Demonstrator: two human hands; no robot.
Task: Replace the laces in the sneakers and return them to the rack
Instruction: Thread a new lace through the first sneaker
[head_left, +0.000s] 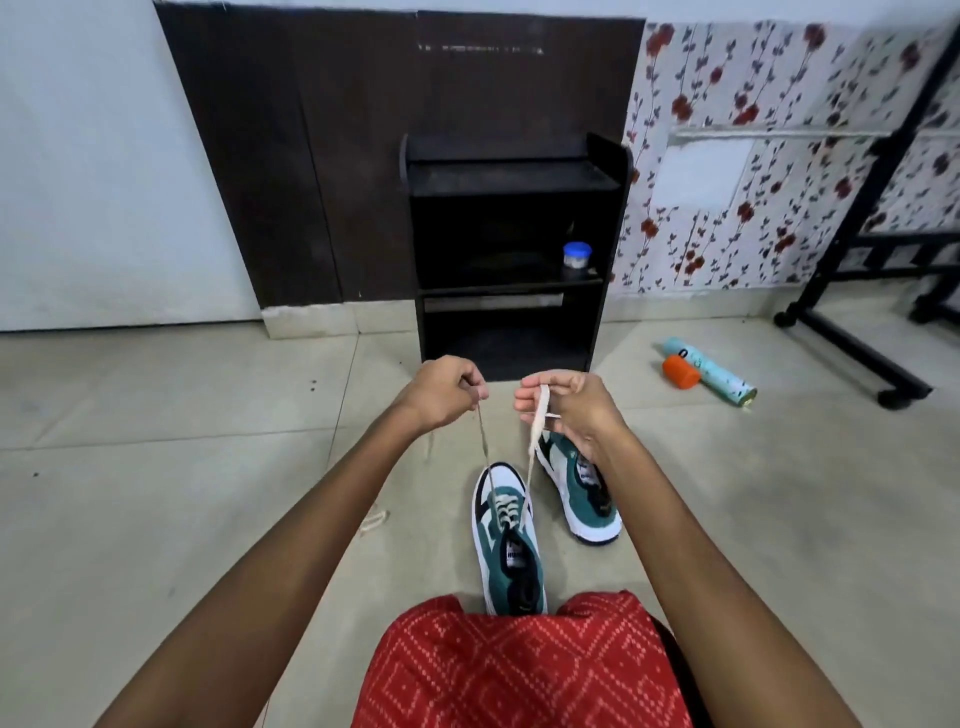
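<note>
Fingers (474, 391) of the left hand (444, 389) pinch one end of the lace (537, 426), and the right hand (569, 405) curls round the other. Both strands drop down and back to the near sneaker (509, 540), below and between the hands, toe pointing far toward the rack (514, 249). Neither hand is nearer, so an even upward pull looks right. The second sneaker (582, 493) sits just right.
</note>
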